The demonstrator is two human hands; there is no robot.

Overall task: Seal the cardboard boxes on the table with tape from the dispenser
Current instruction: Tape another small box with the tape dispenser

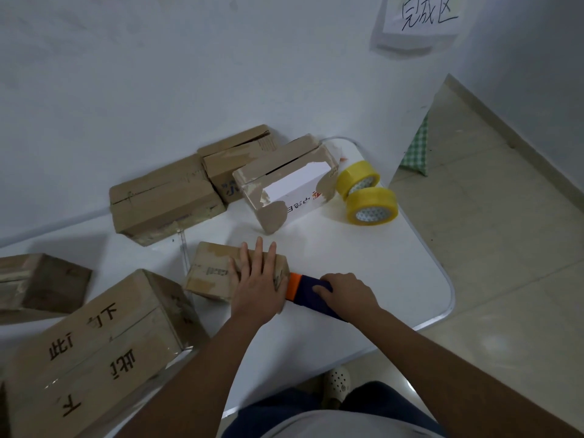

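The white table (363, 263) fills most of what I see; its rounded right edge curves close past my right wrist, with tiled floor (505, 248) beyond, and its far side meets the wall (189, 74). The widest bare stretch lies between my hands and the two yellow tape rolls (366, 192) near the far right corner, which touch each other. At my lower left a big printed box (94, 352) runs out of frame, so I cannot see its full length; beside it another brown box (41, 281) is cut off by the left edge. Against the wall sit a long flat box (164, 199), a smaller one (234, 162) partly hidden behind it, and a white-sided box (287, 181) tilted with a slot open in its top. In front of me is the small cardboard box (218, 271), and my left hand (257, 282) lies flat on its right end, fingers spread and straight, pressing down and covering that part of the lid. My right hand (346, 294) curls round the dark blue tape dispenser (311, 295), whose orange front touches the box's right edge; my fingers hide most of the handle, and I cannot make out any tape there. A paper sign (423, 14) on the wall is cropped at the top.
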